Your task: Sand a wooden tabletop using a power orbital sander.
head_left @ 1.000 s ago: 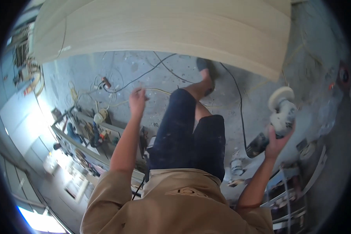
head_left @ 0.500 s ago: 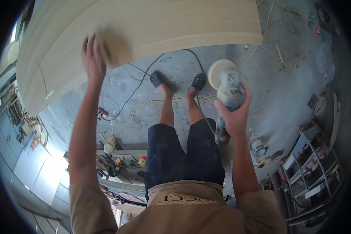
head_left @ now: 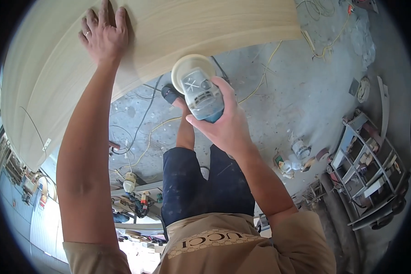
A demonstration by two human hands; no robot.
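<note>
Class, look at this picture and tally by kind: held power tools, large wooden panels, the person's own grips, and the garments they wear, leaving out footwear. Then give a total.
Held grey power tool with round cream pad: 1
Large pale wooden panel: 1
Left grip and right grip, both bare: 2
Tan short-sleeved shirt and dark blue shorts: 2
Total: 6

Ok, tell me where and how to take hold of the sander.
Probably best by the body of the sander, coming from the end away from the round pad: the body is narrower than the pad and juts out behind it. The right hand holds it there.
</note>
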